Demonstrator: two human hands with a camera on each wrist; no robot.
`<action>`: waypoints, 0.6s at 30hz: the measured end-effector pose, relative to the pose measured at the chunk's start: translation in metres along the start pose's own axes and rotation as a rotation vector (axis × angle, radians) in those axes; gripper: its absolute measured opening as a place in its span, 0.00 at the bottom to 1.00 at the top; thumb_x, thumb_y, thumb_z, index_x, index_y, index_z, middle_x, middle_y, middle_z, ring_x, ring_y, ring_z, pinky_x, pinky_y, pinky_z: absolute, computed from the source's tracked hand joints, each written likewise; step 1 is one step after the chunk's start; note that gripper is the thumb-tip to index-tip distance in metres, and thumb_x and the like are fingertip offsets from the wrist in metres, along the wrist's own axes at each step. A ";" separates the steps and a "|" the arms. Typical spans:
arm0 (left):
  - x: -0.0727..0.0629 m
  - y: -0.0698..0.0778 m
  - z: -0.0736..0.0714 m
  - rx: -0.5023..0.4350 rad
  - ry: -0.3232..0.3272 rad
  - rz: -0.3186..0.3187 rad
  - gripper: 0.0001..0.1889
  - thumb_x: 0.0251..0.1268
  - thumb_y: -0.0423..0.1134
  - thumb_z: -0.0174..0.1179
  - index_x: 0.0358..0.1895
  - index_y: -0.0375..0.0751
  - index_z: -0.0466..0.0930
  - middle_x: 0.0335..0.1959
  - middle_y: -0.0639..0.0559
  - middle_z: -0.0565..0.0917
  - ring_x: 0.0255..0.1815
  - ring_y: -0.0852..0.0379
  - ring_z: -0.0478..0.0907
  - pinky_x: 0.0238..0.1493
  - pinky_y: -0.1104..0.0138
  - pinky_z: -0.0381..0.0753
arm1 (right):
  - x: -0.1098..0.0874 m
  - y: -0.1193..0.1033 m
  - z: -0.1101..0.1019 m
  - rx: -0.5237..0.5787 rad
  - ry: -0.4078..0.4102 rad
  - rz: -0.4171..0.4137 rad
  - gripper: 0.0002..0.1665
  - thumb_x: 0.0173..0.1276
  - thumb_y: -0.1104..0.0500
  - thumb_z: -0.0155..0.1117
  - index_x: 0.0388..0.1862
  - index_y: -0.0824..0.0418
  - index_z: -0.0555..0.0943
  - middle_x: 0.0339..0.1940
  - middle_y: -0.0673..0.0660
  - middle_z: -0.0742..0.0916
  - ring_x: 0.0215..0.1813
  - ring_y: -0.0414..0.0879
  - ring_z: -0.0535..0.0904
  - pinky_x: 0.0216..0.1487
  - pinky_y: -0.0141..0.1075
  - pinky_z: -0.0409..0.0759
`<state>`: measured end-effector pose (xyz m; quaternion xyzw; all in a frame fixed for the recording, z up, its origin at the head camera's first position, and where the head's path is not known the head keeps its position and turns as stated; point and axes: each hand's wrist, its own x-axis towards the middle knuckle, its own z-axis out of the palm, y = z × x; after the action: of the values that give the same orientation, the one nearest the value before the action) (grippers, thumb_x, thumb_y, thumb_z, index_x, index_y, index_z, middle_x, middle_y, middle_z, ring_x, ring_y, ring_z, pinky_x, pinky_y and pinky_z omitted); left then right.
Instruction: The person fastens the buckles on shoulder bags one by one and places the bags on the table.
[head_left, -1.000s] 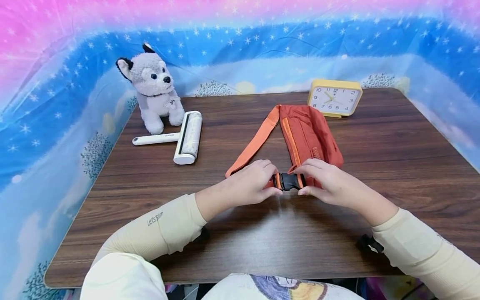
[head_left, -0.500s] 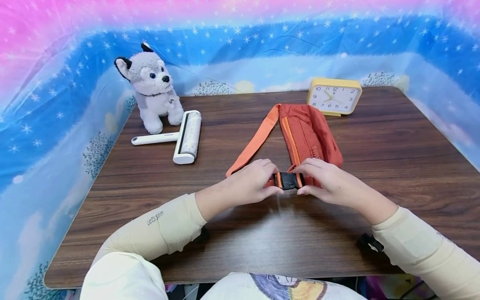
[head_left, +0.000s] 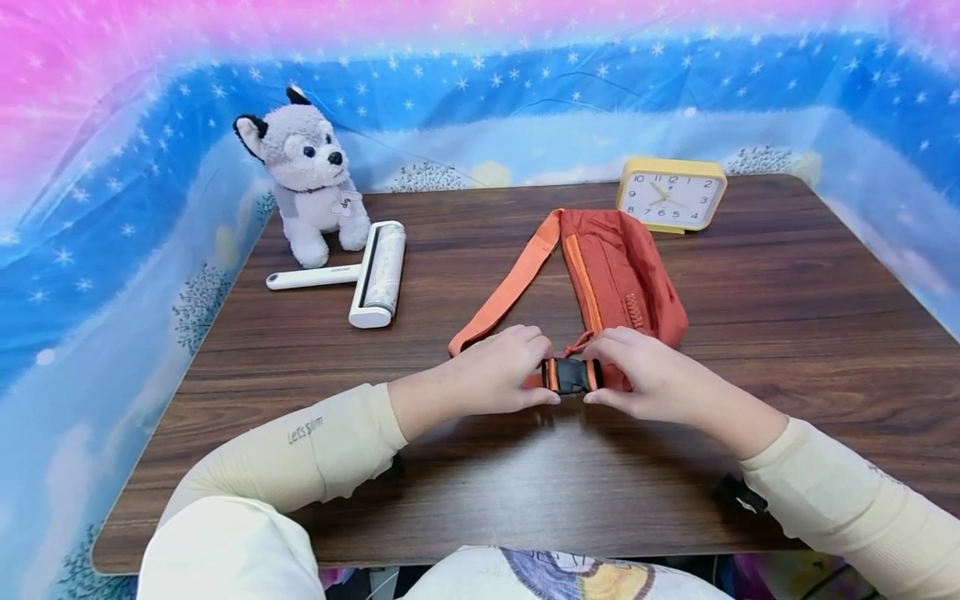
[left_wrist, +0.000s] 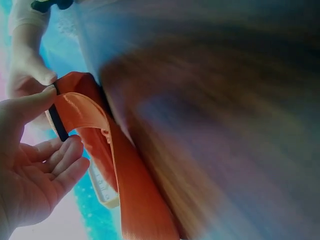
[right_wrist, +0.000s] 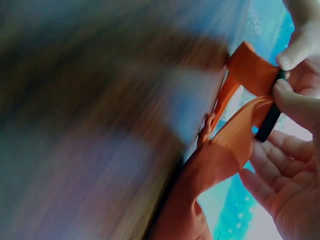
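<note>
A rust-red waist bag [head_left: 637, 275] lies on the table, its orange strap [head_left: 513, 279] looping out to the left. At the bag's near end, a black side-release buckle [head_left: 572, 377] shows with its two halves joined. My left hand [head_left: 513, 373] pinches the buckle's left end between thumb and fingers, while my right hand [head_left: 648, 377] pinches its right end. In the left wrist view, the buckle [left_wrist: 58, 117] stands edge-on above the table with the webbing curving away from it. The right wrist view has my thumb and fingertips at the buckle's edges [right_wrist: 270, 117].
A grey-and-white plush husky [head_left: 315, 175] sits at the back left. In front of it lies a white lint roller [head_left: 378, 275]. A yellow alarm clock [head_left: 671, 196] stands behind the bag. The wooden table [head_left: 810, 317] is bordered by a snowflake-patterned cloth [head_left: 510, 100].
Both hands and the joined buckle have shifted slightly toward me and a little left. The bag's near end has come along slightly; the grip is kept.
</note>
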<state>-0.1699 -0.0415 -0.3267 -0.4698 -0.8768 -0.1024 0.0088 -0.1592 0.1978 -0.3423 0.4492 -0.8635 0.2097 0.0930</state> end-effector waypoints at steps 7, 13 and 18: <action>0.000 0.001 0.006 0.060 -0.068 -0.033 0.22 0.53 0.57 0.66 0.38 0.42 0.74 0.31 0.55 0.70 0.33 0.58 0.68 0.34 0.67 0.69 | 0.004 -0.005 0.008 -0.074 -0.014 -0.069 0.24 0.49 0.52 0.76 0.40 0.63 0.78 0.36 0.53 0.80 0.39 0.44 0.75 0.42 0.41 0.74; 0.002 0.000 0.005 0.075 -0.157 -0.061 0.25 0.54 0.60 0.63 0.43 0.42 0.74 0.32 0.55 0.68 0.33 0.59 0.66 0.32 0.68 0.68 | 0.006 -0.007 0.011 -0.146 -0.021 -0.086 0.26 0.47 0.49 0.77 0.39 0.63 0.79 0.35 0.53 0.80 0.37 0.46 0.75 0.39 0.41 0.74; 0.003 0.001 0.007 0.086 -0.200 -0.048 0.26 0.55 0.60 0.62 0.45 0.42 0.74 0.32 0.55 0.68 0.33 0.58 0.66 0.32 0.67 0.68 | 0.006 -0.008 0.013 -0.184 -0.053 -0.060 0.25 0.46 0.47 0.77 0.35 0.61 0.79 0.32 0.52 0.80 0.36 0.46 0.74 0.37 0.40 0.72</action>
<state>-0.1708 -0.0372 -0.3330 -0.4556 -0.8879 -0.0174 -0.0608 -0.1562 0.1839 -0.3494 0.4698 -0.8674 0.1146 0.1171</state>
